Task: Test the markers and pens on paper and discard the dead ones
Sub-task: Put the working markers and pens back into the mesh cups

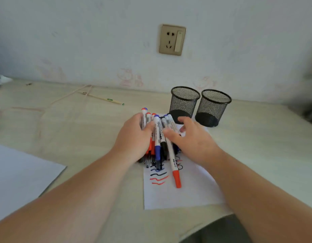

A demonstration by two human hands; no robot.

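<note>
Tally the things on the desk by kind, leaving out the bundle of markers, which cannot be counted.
Black mesh pen cups: 2
Sheets of paper: 2, one with test squiggles, one blank at the left
Red-capped marker lying apart on the scribbled sheet: 1
Pencil near the wall: 1
Total: 6

wall (99,41): pale, faint scribbles | socket (172,40): beige, on wall | desk (81,123): light wood-grain | light: soft, even
</note>
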